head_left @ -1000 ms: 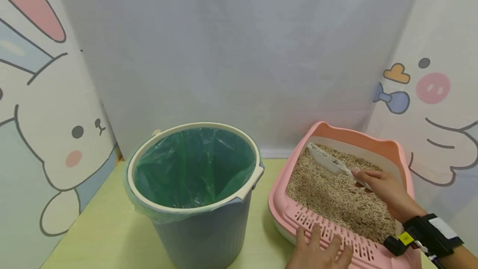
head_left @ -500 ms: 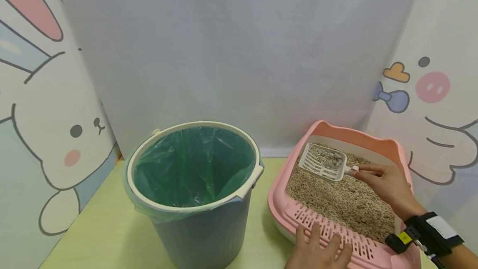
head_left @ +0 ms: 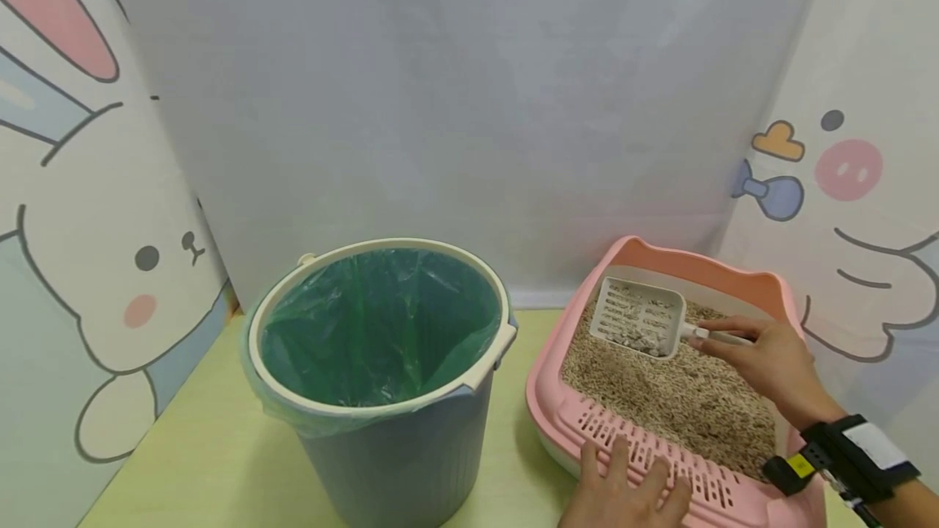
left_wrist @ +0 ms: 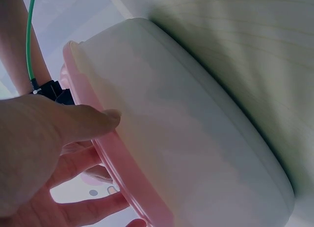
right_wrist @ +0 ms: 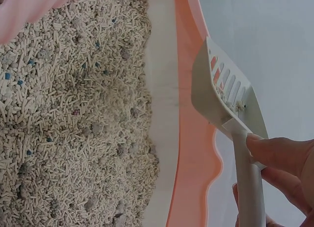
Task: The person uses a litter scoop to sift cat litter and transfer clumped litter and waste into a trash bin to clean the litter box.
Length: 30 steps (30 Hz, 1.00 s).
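A white slotted litter scoop point(head_left: 637, 318) is held up over the far part of the pink litter box point(head_left: 544, 381). My right hand point(head_left: 763, 361) grips its handle point(right_wrist: 250, 183), the thumb lying along the top near the scoop's head. A few greyish clumps point(right_wrist: 239, 106) lie in the scoop. Pale pellet litter point(right_wrist: 88, 109) spreads below it, with dark lumps and small blue bits in it. My left hand point(head_left: 627, 489) holds the front rim of the box, fingers over the perforated pink ledge point(head_left: 660, 455) and thumb point(left_wrist: 105, 120) against the outer side.
Left of the box stands a grey bucket point(head_left: 399, 463) lined with a green plastic bag point(head_left: 381, 332); its cream handle point(head_left: 491, 357) lies along the rim. Both stand on a pale yellow tabletop point(head_left: 198, 446). Fabric walls with cartoon animals enclose the back and sides.
The scoop has turned from edge-on to showing its slotted face, and the contents have shifted toward its near edge, with less litter in it. My left hand has stayed on the rim.
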### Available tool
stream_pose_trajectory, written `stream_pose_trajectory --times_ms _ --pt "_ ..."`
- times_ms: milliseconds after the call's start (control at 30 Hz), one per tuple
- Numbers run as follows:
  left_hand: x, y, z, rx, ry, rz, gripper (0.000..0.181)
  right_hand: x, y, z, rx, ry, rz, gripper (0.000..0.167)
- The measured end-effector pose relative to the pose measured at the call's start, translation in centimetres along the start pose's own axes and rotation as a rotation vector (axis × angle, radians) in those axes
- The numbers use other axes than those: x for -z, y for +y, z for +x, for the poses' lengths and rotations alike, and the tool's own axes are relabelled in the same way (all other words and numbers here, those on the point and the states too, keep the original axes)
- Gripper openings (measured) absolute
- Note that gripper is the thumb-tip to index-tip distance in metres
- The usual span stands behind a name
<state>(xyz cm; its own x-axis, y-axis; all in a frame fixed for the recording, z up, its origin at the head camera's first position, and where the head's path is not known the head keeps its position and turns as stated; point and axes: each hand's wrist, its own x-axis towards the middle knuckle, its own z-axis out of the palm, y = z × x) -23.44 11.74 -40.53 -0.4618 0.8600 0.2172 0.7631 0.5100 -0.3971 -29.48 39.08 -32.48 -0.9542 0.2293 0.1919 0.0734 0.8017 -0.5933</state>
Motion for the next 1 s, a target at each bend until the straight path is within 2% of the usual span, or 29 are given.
stream_pose_trajectory --times_ms 233,400,533,633,767,900,1000 --pt "-0.1 -0.1 0.1 0.003 0.023 -0.007 0.063 0.7 -0.3 0.2 0.002 -0.008 -0.036 0.066" --pt "-0.1 0.0 0.1 0.004 0.026 -0.004 0.063 1.3 -0.5 0.3 -0.007 -0.045 -0.044 0.074" --pt "-0.1 0.1 0.2 -0.002 -0.006 0.007 0.064 1.7 -0.7 0.3 -0.01 -0.081 -0.039 0.075" --pt "-0.1 0.2 0.2 -0.008 -0.055 0.012 0.066 2.0 -0.9 0.3 0.003 -0.099 -0.046 0.073" --pt "-0.2 0.1 0.1 -0.011 -0.073 0.02 0.068 2.4 -1.2 0.4 0.018 -0.138 -0.036 0.072" --pt "-0.2 0.0 0.0 -0.01 -0.024 0.043 0.067 3.0 -1.9 0.8 0.032 -0.143 -0.021 0.072" --pt "-0.2 0.0 -0.1 -0.006 -0.014 0.04 0.065 3.6 -2.8 1.1 0.041 -0.135 -0.02 0.071"
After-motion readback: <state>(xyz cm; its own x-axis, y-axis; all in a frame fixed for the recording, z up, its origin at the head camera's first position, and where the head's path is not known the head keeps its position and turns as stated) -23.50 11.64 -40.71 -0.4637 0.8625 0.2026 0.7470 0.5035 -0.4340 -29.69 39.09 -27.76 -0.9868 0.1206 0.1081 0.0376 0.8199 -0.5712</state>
